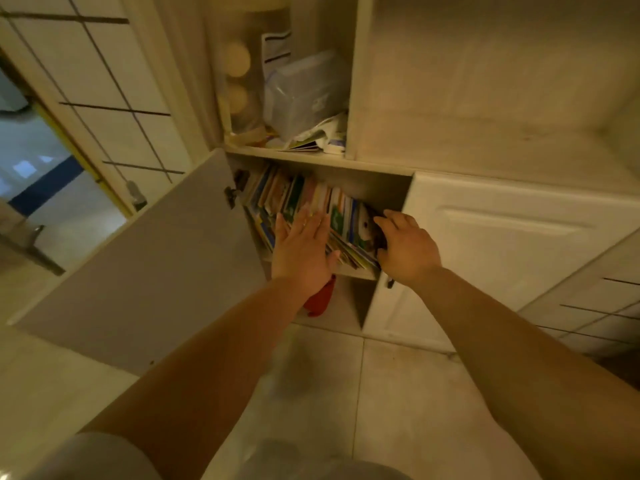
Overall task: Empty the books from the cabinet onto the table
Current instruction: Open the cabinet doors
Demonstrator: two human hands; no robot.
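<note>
A row of colourful thin books [304, 202] stands leaning on a shelf inside the open lower cabinet [363, 183]. My left hand [301, 249] lies flat with straight fingers against the front of the books near the middle of the row. My right hand [407, 249] has its fingers curled round the rightmost books at the cabinet's right side; its fingertips are hidden behind them. No table is in view.
The cabinet's left door [145, 271] swings wide open toward me; the right door [502, 251] is closed. A red object [320, 299] lies on the shelf below. Above, an open compartment holds a plastic container [304, 95], jars and papers. Tiled floor [381, 393] lies underneath.
</note>
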